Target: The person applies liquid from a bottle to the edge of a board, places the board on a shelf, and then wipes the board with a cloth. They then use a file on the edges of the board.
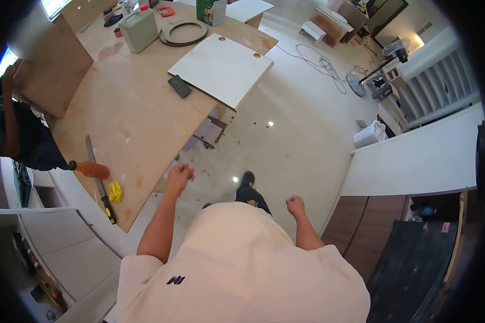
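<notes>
My left hand [180, 177] hangs over the floor just off the near edge of the wooden worktable [140, 121], fingers loosely curled and apart, holding nothing. Low over the floor on the other side, my right hand [295, 206] is closed in a loose fist, with nothing showing in it. A white board [221, 70] with two round holes lies over the table's edge, and a dark grey block [179, 86] touches its near corner. On the table's left part are an orange bottle [93, 169], a long flat tool [98, 177] with a black and yellow handle, and a crumpled yellow piece [115, 191].
A jerrycan [139, 28], a coil of edge strip [184, 33] and a green box [211, 12] stand farther back. Another person [21, 129] is at the left, by an upright wooden panel [59, 70]. Cable [323, 64] and a fan [380, 72] occupy the floor ahead; cabinets line the right.
</notes>
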Demonstrator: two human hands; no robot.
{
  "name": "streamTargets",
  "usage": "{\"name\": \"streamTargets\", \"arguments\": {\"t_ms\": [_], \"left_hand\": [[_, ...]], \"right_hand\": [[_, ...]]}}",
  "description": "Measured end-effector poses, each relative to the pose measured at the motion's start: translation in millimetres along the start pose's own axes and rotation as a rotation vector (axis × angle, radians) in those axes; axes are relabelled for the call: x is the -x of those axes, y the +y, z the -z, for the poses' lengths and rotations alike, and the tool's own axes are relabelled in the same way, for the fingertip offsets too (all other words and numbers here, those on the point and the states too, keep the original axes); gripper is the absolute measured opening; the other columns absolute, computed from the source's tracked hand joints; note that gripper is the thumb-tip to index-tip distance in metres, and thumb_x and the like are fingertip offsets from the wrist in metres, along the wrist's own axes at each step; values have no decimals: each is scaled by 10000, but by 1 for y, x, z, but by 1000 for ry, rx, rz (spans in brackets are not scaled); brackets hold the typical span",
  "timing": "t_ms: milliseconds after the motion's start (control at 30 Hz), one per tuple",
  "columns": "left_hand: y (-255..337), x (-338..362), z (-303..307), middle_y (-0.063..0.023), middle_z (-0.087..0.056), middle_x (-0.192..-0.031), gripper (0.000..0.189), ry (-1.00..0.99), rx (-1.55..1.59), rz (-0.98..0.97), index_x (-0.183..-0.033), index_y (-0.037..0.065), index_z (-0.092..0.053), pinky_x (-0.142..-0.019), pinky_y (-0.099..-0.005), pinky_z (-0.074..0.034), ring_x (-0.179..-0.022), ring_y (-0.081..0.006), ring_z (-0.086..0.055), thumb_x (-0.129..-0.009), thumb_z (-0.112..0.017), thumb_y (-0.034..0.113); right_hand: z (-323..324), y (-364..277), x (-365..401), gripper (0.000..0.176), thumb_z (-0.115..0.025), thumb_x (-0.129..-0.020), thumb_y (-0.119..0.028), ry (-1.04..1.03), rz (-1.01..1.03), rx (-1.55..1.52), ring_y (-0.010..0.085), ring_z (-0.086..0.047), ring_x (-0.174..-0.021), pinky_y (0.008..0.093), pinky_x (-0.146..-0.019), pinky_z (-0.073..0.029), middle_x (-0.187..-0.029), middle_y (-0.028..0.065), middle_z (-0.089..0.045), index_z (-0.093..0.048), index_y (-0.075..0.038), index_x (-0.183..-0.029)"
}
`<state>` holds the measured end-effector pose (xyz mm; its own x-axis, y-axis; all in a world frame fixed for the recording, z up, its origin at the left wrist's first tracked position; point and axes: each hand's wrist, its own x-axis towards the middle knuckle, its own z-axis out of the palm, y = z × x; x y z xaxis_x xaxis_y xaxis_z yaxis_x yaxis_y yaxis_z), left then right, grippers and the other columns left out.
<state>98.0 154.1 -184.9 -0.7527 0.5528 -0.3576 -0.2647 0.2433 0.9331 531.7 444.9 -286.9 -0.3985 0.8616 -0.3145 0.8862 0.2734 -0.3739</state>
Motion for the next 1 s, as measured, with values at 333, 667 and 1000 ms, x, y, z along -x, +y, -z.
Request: {"name": "streamTargets", "arguments": {"t_ms": [333,667,1000], "left_hand": [[108,-176,-12,-92,-664,-979,331,358,117,58,-1178,-17,-615,-654,-278,-527,-766,-154,-643,-941,-666,208],[126,-286,-44,-171,-707,-1051,468,740,-128,102,-1194,-110,-611,-794,-354,-540,-887,-246,-686,-876,-735,211],[135,-163,47,-30,-669,-853,188,1001,547,-31,-1022,35,-668,-592,-245,-500,-681,-105,-603,-910,-732,172]], "right_hand": [[54,-233,-203,442,-682,-918,-312,-59,219,-530,256,-660,-910,375,-774,-539,-1023,145,-682,-601,12,-1208],[76,-394,-322,600,-676,-956,-308,-729,-331,-1596,275,-541,-1214,421,-1090,-406,-1326,127,-553,-428,-12,-1416],[52,-412,-342,489,-674,-956,-249,-986,-337,-1649,312,-502,-1307,485,-1155,-371,-1394,123,-558,-513,-28,-1360]]}}
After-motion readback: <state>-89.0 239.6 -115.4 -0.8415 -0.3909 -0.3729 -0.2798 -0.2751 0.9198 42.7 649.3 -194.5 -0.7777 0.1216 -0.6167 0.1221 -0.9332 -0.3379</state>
